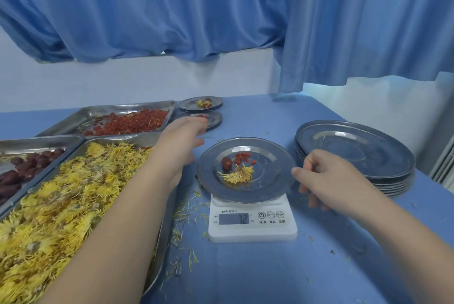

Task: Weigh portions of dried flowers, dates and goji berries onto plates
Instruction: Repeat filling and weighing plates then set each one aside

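A steel plate [267, 178] sits on a white kitchen scale [253, 230] with a lit display. On the plate lie one date [227, 163], a few goji berries [242, 157] and a dried yellow flower [238, 174]. My left hand [181, 144] reaches forward just left of this plate, with its fingertips near a filled plate [215, 119] behind. I see nothing held in it. My right hand [329, 178] hovers at the plate's right side. Its thumb tip is at the rim and its fingers curl loosely below, beside the scale.
Three steel trays stand on the left: goji berries [127, 120] at the back, dates [24, 168] far left, dried flowers [61, 203] nearest. A stack of bare plates [356, 156] stands at the right. Another filled plate [201, 103] is at the back. Loose petals litter the blue table.
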The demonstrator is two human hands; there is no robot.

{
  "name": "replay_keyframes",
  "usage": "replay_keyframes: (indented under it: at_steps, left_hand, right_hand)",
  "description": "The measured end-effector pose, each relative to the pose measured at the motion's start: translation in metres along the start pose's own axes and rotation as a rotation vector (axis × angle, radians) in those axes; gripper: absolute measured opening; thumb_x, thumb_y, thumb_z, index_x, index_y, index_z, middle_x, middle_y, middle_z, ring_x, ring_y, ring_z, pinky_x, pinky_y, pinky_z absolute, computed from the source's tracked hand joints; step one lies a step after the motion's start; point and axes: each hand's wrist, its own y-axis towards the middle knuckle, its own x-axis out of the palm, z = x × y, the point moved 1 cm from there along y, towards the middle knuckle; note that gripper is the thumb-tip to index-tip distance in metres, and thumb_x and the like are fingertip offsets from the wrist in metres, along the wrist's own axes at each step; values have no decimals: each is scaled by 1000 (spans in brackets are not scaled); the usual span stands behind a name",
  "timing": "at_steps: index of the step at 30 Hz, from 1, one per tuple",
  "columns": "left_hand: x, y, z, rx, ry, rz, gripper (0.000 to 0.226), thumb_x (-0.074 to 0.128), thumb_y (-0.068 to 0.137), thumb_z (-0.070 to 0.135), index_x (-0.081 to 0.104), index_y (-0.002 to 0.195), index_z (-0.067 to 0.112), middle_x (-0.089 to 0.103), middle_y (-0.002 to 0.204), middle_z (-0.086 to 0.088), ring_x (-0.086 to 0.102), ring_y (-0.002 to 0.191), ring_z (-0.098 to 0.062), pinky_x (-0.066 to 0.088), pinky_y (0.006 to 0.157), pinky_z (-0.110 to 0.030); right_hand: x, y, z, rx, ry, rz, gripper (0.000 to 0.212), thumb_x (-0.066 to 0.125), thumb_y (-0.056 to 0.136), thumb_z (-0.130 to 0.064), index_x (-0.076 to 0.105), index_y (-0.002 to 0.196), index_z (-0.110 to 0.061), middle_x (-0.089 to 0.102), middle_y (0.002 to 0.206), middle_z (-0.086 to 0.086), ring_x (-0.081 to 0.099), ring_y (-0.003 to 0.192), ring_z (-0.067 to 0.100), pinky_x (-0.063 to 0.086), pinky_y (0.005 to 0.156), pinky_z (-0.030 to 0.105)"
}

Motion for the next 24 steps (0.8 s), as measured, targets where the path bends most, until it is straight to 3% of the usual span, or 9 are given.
replay_keyframes:
  at_steps: [5, 9, 13, 16, 19, 21, 23, 24]
  left_hand:
    - [0, -1, -7, -131, 30, -71, 4, 58, 92, 36, 56, 95, 38, 54, 119, 4, 51, 111, -18, 45, 94, -46]
    - [5, -4, -6, -179, -38, -104, 2, 58, 93, 34, 56, 94, 36, 54, 109, 10, 54, 87, -10, 52, 80, -39]
    - [5, -4, -6, -202, -77, -94, 3, 57, 94, 32, 56, 97, 33, 53, 100, 11, 52, 83, -8, 52, 84, -41]
    - [3, -1, -7, -197, -130, -89, 12, 57, 95, 30, 56, 106, 29, 52, 100, 10, 51, 83, -9, 51, 77, -37]
    - [2, 3, -2, -167, -181, -62, 19, 56, 95, 27, 55, 114, 26, 54, 97, 11, 51, 82, -7, 50, 83, -39]
    - [0, 8, 3, -118, -241, -56, 4, 55, 95, 24, 56, 98, 27, 64, 77, 12, 59, 63, -3, 47, 74, -36]
    - [-3, 11, 15, -55, -292, -60, 12, 54, 94, 21, 54, 84, 26, 60, 48, 18, 56, 39, 2, 43, 63, -32]
    - [-6, 17, 18, -8, -282, -66, 9, 56, 92, 23, 56, 83, 25, 61, 49, 19, 55, 38, 3, 43, 61, -30]
  right_hand:
    - [8, -2, 0, 107, 155, -97, 18, 56, 91, -26, 48, 83, -12, 71, 64, 3, 62, 45, 18, 38, 36, 19]
    - [13, -2, -1, 124, 262, -145, 13, 55, 93, -17, 47, 86, -10, 69, 62, 5, 60, 47, 23, 40, 40, 24]
    - [18, -3, -3, 122, 360, -136, 9, 52, 91, -1, 47, 87, -7, 64, 59, 7, 58, 47, 24, 38, 42, 26]
    - [21, -2, -8, 137, 454, -117, 11, 49, 92, 4, 46, 87, -5, 60, 59, 13, 56, 50, 27, 39, 44, 29]
    - [23, 1, -14, 145, 552, -85, 14, 47, 93, 5, 45, 86, -6, 56, 54, 14, 58, 50, 27, 41, 42, 29]
    - [22, 7, -20, 135, 596, -66, 15, 47, 93, 5, 45, 85, -8, 54, 59, 15, 62, 49, 25, 42, 42, 27]
    - [21, 18, -26, 124, 643, -62, 17, 46, 93, 6, 46, 85, -8, 52, 64, 16, 62, 48, 23, 43, 42, 26]
    - [21, 25, -29, 122, 669, -64, 18, 46, 93, 6, 45, 84, -9, 52, 66, 17, 62, 47, 22, 44, 42, 26]
